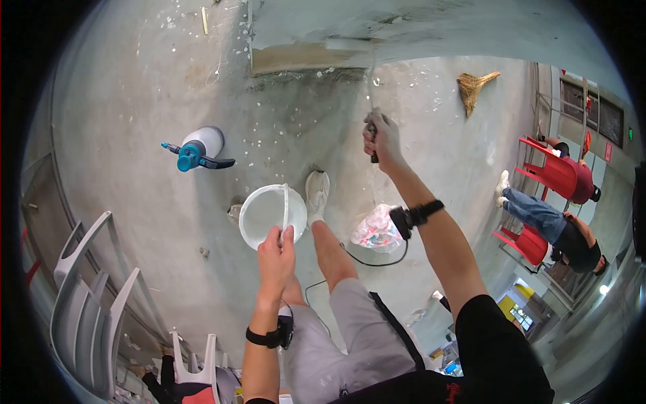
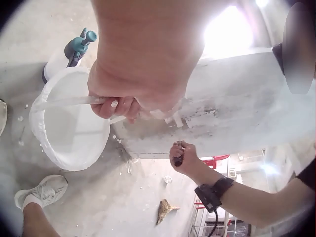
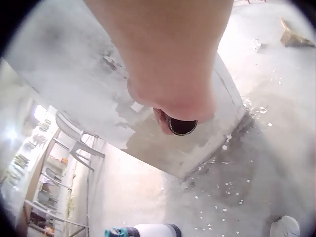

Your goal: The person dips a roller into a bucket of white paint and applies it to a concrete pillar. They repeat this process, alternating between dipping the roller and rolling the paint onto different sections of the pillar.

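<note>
The left hand [image 1: 276, 259] grips the handle [image 1: 286, 205] of a white bucket [image 1: 250, 232]; the left wrist view shows its curled fingers around that white strip, beside the bucket [image 2: 74, 148]. Held out ahead, the right hand [image 1: 385, 143] grips a tool by its black handle [image 1: 373, 149], near the base of a grey wall [image 1: 431, 30]. In the right wrist view the handle's round dark end [image 3: 181, 126] shows under the hand, and the wrist hides the tool's far part. A brownish patch [image 3: 158, 153] marks the wall's lower edge.
A spray bottle [image 1: 192, 153] with a teal top stands left of the bucket. White crumbs dot the floor [image 1: 161, 81]. A plastic bag [image 1: 378, 229] and a straw brush [image 1: 473, 91] lie to the right. Grey chairs [image 1: 84, 303] stand left; people and red chairs [image 1: 555, 175] are far right.
</note>
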Demonstrator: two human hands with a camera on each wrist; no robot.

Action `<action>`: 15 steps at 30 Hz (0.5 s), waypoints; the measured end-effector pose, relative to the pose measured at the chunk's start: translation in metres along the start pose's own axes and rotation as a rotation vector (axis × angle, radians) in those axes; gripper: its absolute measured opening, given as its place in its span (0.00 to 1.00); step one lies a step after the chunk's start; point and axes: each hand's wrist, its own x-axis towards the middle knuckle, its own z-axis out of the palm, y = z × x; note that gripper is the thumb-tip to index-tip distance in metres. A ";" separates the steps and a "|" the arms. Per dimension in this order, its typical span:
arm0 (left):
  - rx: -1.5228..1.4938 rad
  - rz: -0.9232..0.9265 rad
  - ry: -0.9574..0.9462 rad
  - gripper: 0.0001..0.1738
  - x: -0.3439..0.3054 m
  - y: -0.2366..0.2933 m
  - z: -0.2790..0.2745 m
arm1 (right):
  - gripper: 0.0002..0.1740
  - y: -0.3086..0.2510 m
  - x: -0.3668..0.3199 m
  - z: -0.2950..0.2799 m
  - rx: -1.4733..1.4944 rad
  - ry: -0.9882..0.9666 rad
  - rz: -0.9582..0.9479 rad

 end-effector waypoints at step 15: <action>0.036 -0.002 -0.011 0.14 -0.010 -0.009 -0.009 | 0.18 0.012 0.059 0.016 -0.026 0.002 0.114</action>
